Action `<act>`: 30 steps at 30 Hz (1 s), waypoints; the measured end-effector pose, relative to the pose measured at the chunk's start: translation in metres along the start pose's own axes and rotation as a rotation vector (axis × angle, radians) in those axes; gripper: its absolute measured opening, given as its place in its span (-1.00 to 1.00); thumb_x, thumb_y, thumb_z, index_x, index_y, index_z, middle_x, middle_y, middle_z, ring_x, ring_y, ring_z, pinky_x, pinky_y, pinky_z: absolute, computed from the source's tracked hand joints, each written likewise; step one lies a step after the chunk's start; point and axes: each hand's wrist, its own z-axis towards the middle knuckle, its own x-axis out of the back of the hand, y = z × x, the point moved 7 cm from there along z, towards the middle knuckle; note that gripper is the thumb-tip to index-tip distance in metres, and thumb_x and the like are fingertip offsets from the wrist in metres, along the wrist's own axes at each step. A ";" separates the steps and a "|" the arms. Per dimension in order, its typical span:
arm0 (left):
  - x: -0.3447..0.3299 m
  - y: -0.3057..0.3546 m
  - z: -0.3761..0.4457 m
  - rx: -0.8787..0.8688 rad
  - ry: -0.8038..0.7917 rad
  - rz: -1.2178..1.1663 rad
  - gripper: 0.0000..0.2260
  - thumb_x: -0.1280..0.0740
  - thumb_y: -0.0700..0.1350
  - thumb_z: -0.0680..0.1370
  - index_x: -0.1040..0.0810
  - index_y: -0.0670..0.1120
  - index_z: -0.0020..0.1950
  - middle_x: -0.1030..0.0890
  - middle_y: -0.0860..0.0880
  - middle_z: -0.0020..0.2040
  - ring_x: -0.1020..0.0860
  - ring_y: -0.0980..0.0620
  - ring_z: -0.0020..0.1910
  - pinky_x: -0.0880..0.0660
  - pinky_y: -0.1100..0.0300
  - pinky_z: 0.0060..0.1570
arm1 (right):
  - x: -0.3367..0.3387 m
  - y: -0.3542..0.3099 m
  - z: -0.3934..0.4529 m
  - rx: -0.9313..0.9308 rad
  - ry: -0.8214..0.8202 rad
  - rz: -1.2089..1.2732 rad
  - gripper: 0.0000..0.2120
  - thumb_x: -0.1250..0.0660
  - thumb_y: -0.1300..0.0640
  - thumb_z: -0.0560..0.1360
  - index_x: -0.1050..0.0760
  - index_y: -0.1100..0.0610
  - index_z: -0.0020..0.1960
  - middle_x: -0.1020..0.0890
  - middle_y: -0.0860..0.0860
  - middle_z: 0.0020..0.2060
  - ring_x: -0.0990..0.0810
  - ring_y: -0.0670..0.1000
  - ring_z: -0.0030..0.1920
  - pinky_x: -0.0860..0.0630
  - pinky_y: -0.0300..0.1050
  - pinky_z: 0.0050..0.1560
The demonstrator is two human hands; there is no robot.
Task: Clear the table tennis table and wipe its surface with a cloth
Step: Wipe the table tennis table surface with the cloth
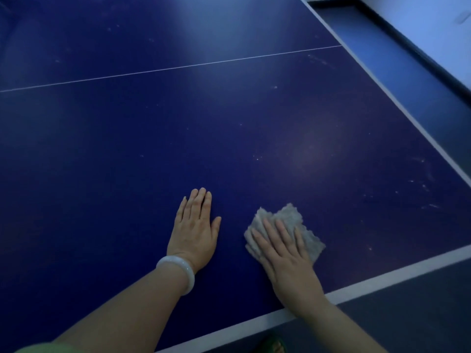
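Observation:
The dark blue table tennis table (178,138) fills most of the view, with a thin white centre line across it. My right hand (283,253) lies flat with straight fingers on a crumpled grey cloth (305,233), pressing it against the table near the front right corner. A little to its left, my left hand (195,230) rests flat on the bare blue surface, fingers straight and together; a pale bangle circles that wrist. Small white specks and scuffs dot the surface, mostly toward the right side.
White border lines mark the table's near edge (382,278) and its right edge (407,108). Beyond them lies dark floor (407,314), and a pale wall with a dark skirting runs along the upper right. A foot in a green sandal (274,346) shows below the near edge.

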 end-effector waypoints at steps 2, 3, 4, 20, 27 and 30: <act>0.000 -0.001 0.000 0.000 -0.012 0.001 -0.41 0.18 0.15 0.61 0.03 -0.10 0.59 0.02 -0.04 0.60 0.12 0.03 0.58 0.20 0.06 0.54 | 0.000 0.019 -0.024 0.023 0.000 -0.044 -0.46 0.02 -0.02 0.64 0.03 -0.06 0.61 -0.03 -0.03 0.60 0.04 0.05 0.59 0.00 0.19 0.49; 0.001 0.000 0.000 0.000 -0.017 0.002 -0.41 0.18 0.15 0.61 0.03 -0.10 0.59 0.02 -0.04 0.60 0.12 0.03 0.58 0.20 0.06 0.54 | 0.003 0.034 -0.033 -0.008 0.018 -0.062 -0.46 0.02 -0.02 0.64 0.01 -0.05 0.61 -0.04 -0.02 0.60 0.03 0.05 0.59 -0.01 0.19 0.49; 0.001 0.000 0.000 -0.003 -0.022 0.009 -0.41 0.17 0.14 0.62 0.04 -0.11 0.59 0.03 -0.05 0.60 0.13 0.03 0.58 0.20 0.06 0.54 | 0.007 0.050 -0.039 -0.065 0.030 -0.061 -0.47 0.03 -0.01 0.64 -0.02 -0.04 0.60 -0.04 -0.02 0.60 0.02 0.05 0.59 -0.01 0.18 0.49; -0.022 0.149 0.026 0.041 -0.003 0.004 -0.37 0.22 0.18 0.61 0.10 -0.16 0.58 0.05 -0.12 0.59 0.17 -0.09 0.57 0.20 -0.09 0.53 | 0.011 0.118 -0.067 0.000 0.011 -0.105 -0.44 -0.03 0.01 0.62 -0.03 -0.04 0.60 -0.02 -0.01 0.60 -0.01 0.07 0.59 -0.04 0.23 0.48; -0.024 0.149 0.028 0.069 0.001 0.021 -0.37 0.18 0.18 0.60 -0.01 -0.14 0.58 -0.05 -0.11 0.59 0.07 -0.07 0.58 0.15 -0.07 0.54 | 0.050 0.268 -0.059 -0.703 0.048 0.094 -0.44 0.10 0.12 0.67 0.27 -0.06 0.59 0.31 -0.01 0.57 0.33 0.07 0.56 0.17 0.27 0.53; -0.025 0.148 0.028 0.069 0.009 0.016 -0.37 0.17 0.19 0.60 -0.03 -0.14 0.58 -0.07 -0.11 0.58 0.05 -0.06 0.58 0.13 -0.06 0.54 | 0.047 0.198 -0.026 -0.426 0.144 0.028 -0.36 -0.12 0.21 0.62 0.08 -0.01 0.61 0.10 0.08 0.60 0.17 0.14 0.58 0.10 0.29 0.53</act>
